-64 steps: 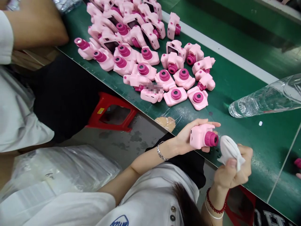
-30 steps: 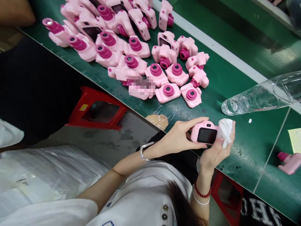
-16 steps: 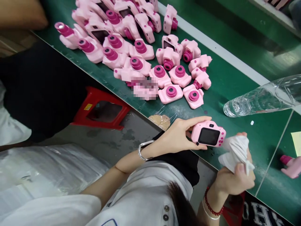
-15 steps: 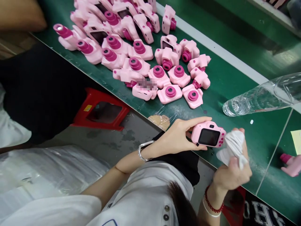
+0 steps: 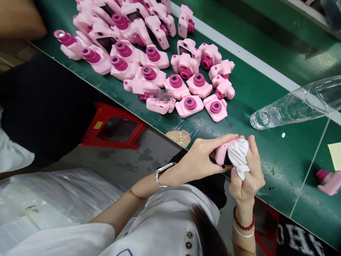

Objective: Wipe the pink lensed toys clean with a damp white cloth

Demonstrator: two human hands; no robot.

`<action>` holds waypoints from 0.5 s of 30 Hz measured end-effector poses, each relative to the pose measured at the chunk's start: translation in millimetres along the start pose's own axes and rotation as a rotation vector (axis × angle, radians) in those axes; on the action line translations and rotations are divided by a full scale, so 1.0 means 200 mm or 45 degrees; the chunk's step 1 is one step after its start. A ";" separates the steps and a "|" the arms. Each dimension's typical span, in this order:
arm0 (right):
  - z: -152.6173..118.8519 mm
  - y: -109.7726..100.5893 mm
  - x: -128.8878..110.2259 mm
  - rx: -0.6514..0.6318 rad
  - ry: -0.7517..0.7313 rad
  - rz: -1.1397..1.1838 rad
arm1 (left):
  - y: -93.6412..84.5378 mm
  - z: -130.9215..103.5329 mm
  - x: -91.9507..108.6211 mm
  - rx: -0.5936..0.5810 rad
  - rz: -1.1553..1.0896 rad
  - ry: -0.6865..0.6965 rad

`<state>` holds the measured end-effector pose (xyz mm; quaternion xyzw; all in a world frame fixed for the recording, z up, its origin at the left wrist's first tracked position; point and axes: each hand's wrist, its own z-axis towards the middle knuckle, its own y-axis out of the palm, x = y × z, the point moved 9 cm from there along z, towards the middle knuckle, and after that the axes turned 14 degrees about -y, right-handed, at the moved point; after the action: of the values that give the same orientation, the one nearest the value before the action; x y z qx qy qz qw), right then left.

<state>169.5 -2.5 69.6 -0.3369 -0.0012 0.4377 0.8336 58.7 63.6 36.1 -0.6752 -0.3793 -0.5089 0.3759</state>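
Observation:
A pink toy camera (image 5: 221, 153) is gripped at its left end between the thumb and fingers of my left hand (image 5: 199, 156), over the front edge of the table. Its dark screen faces up toward me. My right hand (image 5: 249, 174) holds a bunched white cloth (image 5: 238, 154), which lies against the screen side of the camera. The cloth and fingers cover the right part of the camera, buttons included. Farther up the table, the nearest of the other cameras is a pink camera (image 5: 216, 107) lying with its magenta lens upward.
Several pink cameras (image 5: 153, 57) crowd the green table (image 5: 255, 74). A clear bottle (image 5: 287, 105) lies at the right, near a yellow paper (image 5: 335, 155) and another pink camera (image 5: 330, 183). A red stool (image 5: 114, 128) stands below the table's edge. Another person's arm (image 5: 21, 19) is at upper left.
My right hand has moved left, bringing the white cloth from beside the camera onto its screen side. My left hand keeps its hold, with the camera turned slightly.

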 end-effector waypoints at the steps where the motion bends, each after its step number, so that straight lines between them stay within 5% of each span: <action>1: 0.00 0.01 -0.01 -0.037 -0.026 0.021 | 0.00 0.00 0.00 0.001 0.003 0.014; 4: -0.03 0.01 -0.02 -0.091 -0.023 0.175 | 0.01 0.01 -0.01 -0.006 -0.019 0.029; 7: -0.10 -0.13 0.09 0.296 0.259 0.456 | 0.02 0.02 -0.04 -0.085 -0.074 -0.084; 10: -0.24 -0.24 0.26 0.772 0.746 0.499 | 0.03 0.02 -0.05 -0.192 -0.155 -0.205; 13: -0.31 -0.26 0.31 0.991 1.091 0.346 | 0.04 0.00 -0.03 -0.272 -0.238 -0.244; 15: -0.31 -0.25 0.30 0.991 1.198 0.263 | 0.05 0.00 -0.03 -0.293 -0.262 -0.253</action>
<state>261.5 -12.5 31.4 -0.1633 0.5590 0.2888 0.7599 65.8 59.0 29.7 -0.7183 -0.4208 -0.5155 0.2030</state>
